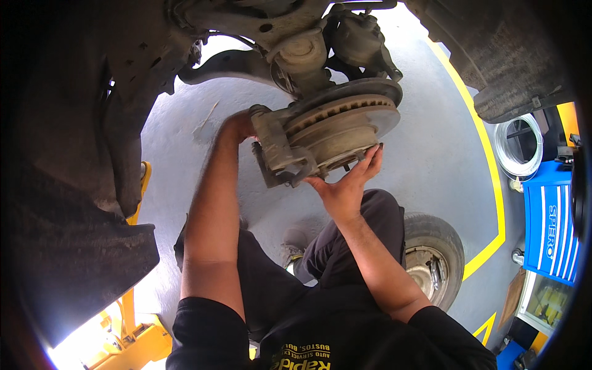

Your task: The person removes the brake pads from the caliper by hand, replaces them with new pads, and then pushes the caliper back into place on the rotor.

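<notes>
A dusty brake disc (354, 123) hangs on the suspension (296, 55) at upper middle, with a caliper (274, 142) at its left side. My left hand (243, 129) is raised to the caliper's far side, its fingers hidden behind the metal. My right hand (348, 185) grips the underside of the brake assembly, fingers curved up at the hub (345, 157) and thumb reaching left to the lower end of the caliper.
Dark wheel-arch parts (98, 154) frame the view. A loose wheel (435, 271) lies on the grey floor (179, 154) beside my right leg. A blue tool cabinet (549, 222) and coiled hose (518, 145) stand at right. Yellow equipment (139, 339) is at lower left.
</notes>
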Demonstrator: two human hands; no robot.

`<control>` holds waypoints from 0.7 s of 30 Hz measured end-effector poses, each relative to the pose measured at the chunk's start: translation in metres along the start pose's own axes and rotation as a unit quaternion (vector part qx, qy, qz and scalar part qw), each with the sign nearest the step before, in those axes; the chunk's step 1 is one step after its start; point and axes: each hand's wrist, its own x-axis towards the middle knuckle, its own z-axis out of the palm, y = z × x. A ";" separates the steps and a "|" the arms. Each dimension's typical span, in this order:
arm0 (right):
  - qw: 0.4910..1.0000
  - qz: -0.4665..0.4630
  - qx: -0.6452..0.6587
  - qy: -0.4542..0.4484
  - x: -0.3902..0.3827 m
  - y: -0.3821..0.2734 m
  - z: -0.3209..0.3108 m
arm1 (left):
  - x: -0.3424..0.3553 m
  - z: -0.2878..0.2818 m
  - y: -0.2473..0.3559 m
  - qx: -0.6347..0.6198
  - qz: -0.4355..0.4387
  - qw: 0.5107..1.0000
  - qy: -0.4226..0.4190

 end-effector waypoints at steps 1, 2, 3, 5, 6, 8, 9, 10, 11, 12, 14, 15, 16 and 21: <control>1.000 0.008 -0.003 -0.001 0.000 0.001 -0.001 | 0.001 0.003 0.004 0.013 0.008 1.000 -0.001; 1.000 0.016 -0.007 -0.002 0.000 0.001 -0.001 | 0.002 0.005 0.008 0.029 -0.001 1.000 0.000; 1.000 0.024 -0.010 -0.003 0.000 0.002 -0.002 | 0.002 0.008 0.012 0.045 -0.011 0.999 0.001; 1.000 0.015 -0.016 0.000 0.000 0.002 -0.002 | -0.001 0.009 0.014 0.039 0.018 0.999 0.002; 1.000 0.011 -0.018 0.002 0.000 0.003 -0.001 | 0.002 0.011 0.005 0.017 0.059 0.998 -0.002; 1.000 0.010 -0.002 0.003 0.000 0.001 0.000 | 0.006 0.015 -0.012 -0.088 0.097 0.991 -0.011; 1.000 0.009 0.006 0.004 0.000 0.000 0.000 | 0.006 0.020 -0.021 -0.169 0.095 0.981 -0.018; 1.000 0.002 0.002 0.008 0.001 0.002 -0.001 | 0.006 0.023 -0.018 -0.213 0.084 0.973 -0.023; 1.000 -0.005 -0.003 0.011 0.001 0.005 -0.001 | 0.003 0.027 -0.016 -0.257 0.070 0.963 -0.028; 1.000 -0.012 -0.007 0.015 0.001 0.007 -0.002 | 0.001 0.029 -0.014 -0.265 0.046 0.963 -0.024; 1.000 -0.007 -0.017 0.010 0.001 0.005 -0.001 | -0.001 0.031 -0.018 -0.303 0.039 0.952 -0.031; 1.000 -0.005 -0.021 0.007 0.001 0.005 -0.001 | -0.001 0.028 -0.019 -0.320 0.036 0.946 -0.033; 1.000 -0.005 -0.018 0.007 0.001 0.005 -0.001 | 0.000 0.025 -0.018 -0.308 0.054 0.949 -0.045; 1.000 -0.012 -0.011 0.008 0.001 0.006 0.002 | -0.006 0.011 -0.004 -0.191 0.118 0.973 -0.060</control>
